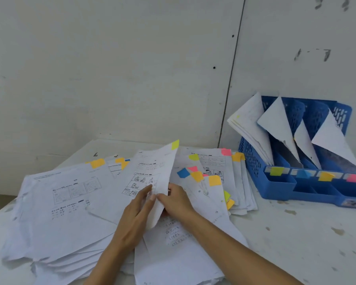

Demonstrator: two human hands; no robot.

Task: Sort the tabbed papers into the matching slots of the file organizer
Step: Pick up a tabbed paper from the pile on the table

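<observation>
A spread of white printed papers [66, 204] with orange, yellow, pink and blue tabs covers the table's left and middle. One sheet with a yellow-green tab [175, 145] is lifted and curled upward. My right hand [177, 200] pinches its lower edge from the right. My left hand [136, 214] lies flat with straight fingers on the sheet's printed side. The blue file organizer [275, 188] stands at the right against the wall. Its front rail carries yellow-green, blue, orange and pink labels, and folded sheets lean in its slots.
A white wall with a dark vertical seam [230, 79] stands close behind the table. The white, stained table top [296, 233] shows bare in front of the organizer. The table's left edge [0, 210] is near the paper pile.
</observation>
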